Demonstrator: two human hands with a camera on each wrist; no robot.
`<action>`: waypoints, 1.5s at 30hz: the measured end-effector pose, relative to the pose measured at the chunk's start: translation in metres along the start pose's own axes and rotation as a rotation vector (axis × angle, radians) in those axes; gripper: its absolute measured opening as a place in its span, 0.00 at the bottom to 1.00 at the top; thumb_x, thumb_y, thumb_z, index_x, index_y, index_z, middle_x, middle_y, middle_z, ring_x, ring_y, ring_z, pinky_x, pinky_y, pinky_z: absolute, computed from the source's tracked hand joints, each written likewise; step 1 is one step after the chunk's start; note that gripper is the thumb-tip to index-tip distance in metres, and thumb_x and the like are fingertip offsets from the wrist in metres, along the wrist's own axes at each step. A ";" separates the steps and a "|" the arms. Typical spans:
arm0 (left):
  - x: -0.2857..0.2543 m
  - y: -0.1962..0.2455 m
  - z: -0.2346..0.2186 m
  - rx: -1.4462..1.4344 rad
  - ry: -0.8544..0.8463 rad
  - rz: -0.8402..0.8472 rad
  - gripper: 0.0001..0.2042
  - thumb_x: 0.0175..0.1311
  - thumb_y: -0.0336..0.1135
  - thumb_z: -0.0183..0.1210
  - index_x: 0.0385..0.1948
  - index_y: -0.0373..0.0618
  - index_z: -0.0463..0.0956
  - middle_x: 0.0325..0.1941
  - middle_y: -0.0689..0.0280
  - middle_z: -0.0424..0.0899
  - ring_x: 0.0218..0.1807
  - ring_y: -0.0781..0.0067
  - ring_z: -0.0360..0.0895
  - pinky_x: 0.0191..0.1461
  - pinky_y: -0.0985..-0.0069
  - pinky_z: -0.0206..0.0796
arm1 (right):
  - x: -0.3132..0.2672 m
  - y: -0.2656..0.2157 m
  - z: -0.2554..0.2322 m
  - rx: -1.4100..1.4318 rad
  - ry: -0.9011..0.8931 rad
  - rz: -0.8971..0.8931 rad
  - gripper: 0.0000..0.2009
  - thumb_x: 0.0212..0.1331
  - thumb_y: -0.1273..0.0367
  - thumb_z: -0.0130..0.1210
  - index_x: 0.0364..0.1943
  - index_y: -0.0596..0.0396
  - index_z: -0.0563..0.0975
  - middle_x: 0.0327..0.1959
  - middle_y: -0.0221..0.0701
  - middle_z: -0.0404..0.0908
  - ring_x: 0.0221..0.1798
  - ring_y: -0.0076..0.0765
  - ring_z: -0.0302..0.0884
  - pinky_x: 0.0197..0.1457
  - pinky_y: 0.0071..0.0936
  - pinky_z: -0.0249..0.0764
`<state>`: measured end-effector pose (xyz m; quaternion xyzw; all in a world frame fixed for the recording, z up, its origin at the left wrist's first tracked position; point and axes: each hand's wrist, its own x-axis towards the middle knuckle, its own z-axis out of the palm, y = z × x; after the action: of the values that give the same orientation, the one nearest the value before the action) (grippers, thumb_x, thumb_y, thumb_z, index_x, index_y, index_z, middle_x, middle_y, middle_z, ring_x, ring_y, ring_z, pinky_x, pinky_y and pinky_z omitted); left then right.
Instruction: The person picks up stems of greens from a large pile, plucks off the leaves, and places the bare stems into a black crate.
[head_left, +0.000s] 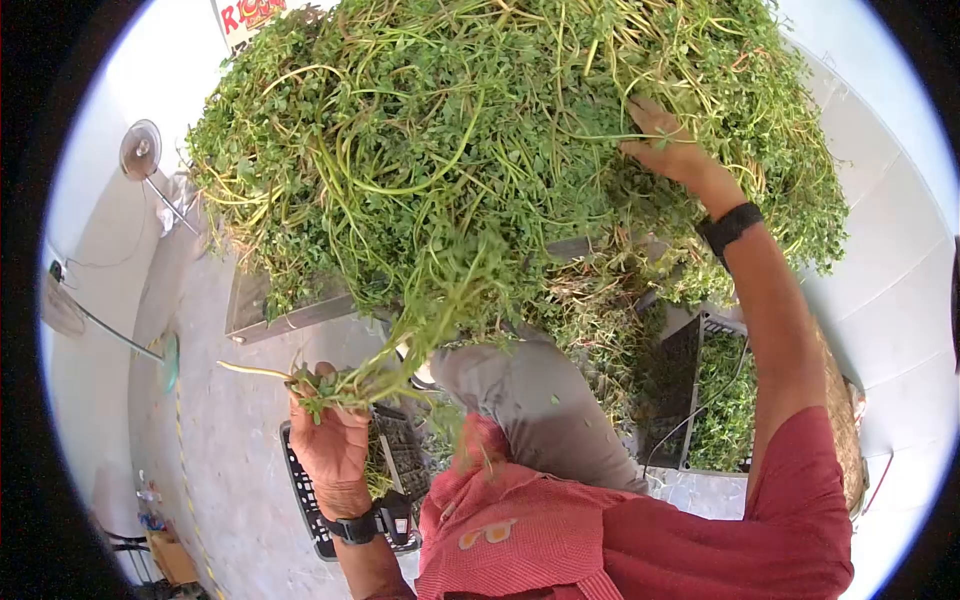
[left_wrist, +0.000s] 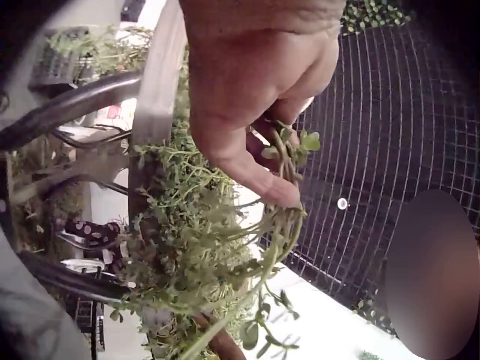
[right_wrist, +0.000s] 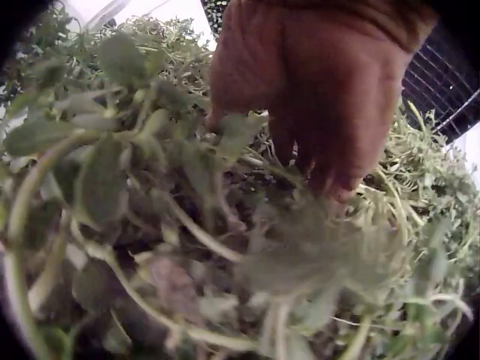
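Note:
A large heap of leafy green stems (head_left: 430, 150) covers the raised table. My left hand (head_left: 330, 445) is low at the left, in front of the heap, gripping a small bunch of stems (head_left: 370, 385); in the left wrist view, the thumb and fingers of the left hand (left_wrist: 255, 112) pinch the stems (left_wrist: 281, 225). At the heap's right side, my right hand (head_left: 675, 155) reaches in among the greens, its fingers extended. The right wrist view has the right hand (right_wrist: 315, 97) pointing down into the stems (right_wrist: 202, 232), which hide its fingertips.
A black crate (head_left: 325, 545) stands on the floor by the left forearm. Another crate (head_left: 690, 400) with greens is at the lower right. Loose plant debris (head_left: 600, 320) hangs or lies below the table edge (head_left: 290, 320). A fan (head_left: 140, 150) stands at the left.

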<state>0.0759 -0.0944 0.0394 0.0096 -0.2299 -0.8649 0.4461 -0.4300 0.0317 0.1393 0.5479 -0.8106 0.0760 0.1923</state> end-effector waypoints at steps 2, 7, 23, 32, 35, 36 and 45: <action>-0.005 -0.004 0.009 0.044 0.050 -0.031 0.16 0.60 0.36 0.53 0.50 0.46 0.70 0.52 0.59 0.73 0.50 0.62 0.72 0.52 0.65 0.69 | -0.004 0.006 -0.015 0.222 -0.032 0.052 0.38 0.50 0.51 0.58 0.64 0.51 0.58 0.68 0.42 0.50 0.69 0.50 0.48 0.70 0.37 0.50; -0.011 -0.019 0.009 0.088 0.182 -0.091 0.15 0.58 0.38 0.54 0.45 0.44 0.68 0.39 0.62 0.73 0.34 0.68 0.70 0.33 0.73 0.71 | -0.028 -0.011 -0.051 0.286 -0.100 0.103 0.42 0.46 0.62 0.65 0.66 0.41 0.54 0.70 0.37 0.48 0.72 0.44 0.41 0.72 0.39 0.46; -0.013 -0.108 -0.015 0.077 0.150 -0.546 0.12 0.64 0.37 0.51 0.45 0.41 0.69 0.42 0.60 0.77 0.42 0.63 0.78 0.41 0.66 0.77 | -0.063 -0.127 -0.067 0.995 -0.073 -0.492 0.23 0.55 0.65 0.55 0.55 0.61 0.68 0.52 0.41 0.72 0.52 0.36 0.73 0.49 0.28 0.74; -0.013 -0.117 -0.021 0.055 0.052 -0.521 0.11 0.66 0.30 0.46 0.48 0.40 0.69 0.47 0.61 0.76 0.44 0.64 0.78 0.46 0.59 0.76 | -0.169 -0.175 0.003 1.085 -0.438 -0.190 0.22 0.53 0.70 0.55 0.55 0.52 0.69 0.45 0.39 0.79 0.42 0.35 0.80 0.44 0.27 0.74; -0.014 -0.120 -0.015 0.181 0.074 -0.508 0.11 0.65 0.28 0.48 0.48 0.40 0.69 0.48 0.61 0.76 0.47 0.66 0.77 0.46 0.61 0.76 | -0.195 -0.184 0.034 1.154 -0.403 -0.148 0.18 0.54 0.75 0.51 0.51 0.52 0.71 0.35 0.35 0.82 0.33 0.33 0.81 0.38 0.25 0.74; -0.015 -0.121 -0.005 0.246 0.087 -0.488 0.11 0.64 0.27 0.48 0.47 0.38 0.69 0.46 0.60 0.76 0.46 0.66 0.77 0.47 0.62 0.75 | -0.202 -0.191 0.035 1.252 -0.367 -0.101 0.18 0.54 0.74 0.52 0.51 0.54 0.70 0.36 0.35 0.82 0.31 0.32 0.80 0.36 0.26 0.73; -0.011 -0.125 0.009 0.478 0.013 -0.496 0.10 0.63 0.28 0.51 0.44 0.38 0.71 0.42 0.58 0.79 0.40 0.67 0.79 0.44 0.64 0.76 | -0.202 -0.218 0.051 1.210 -0.255 0.022 0.18 0.54 0.64 0.59 0.46 0.61 0.73 0.32 0.35 0.81 0.27 0.21 0.74 0.29 0.22 0.70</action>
<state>-0.0151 -0.0200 -0.0049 0.1748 -0.4137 -0.8688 0.2087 -0.1758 0.1041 -0.0061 0.5563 -0.6461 0.4580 -0.2516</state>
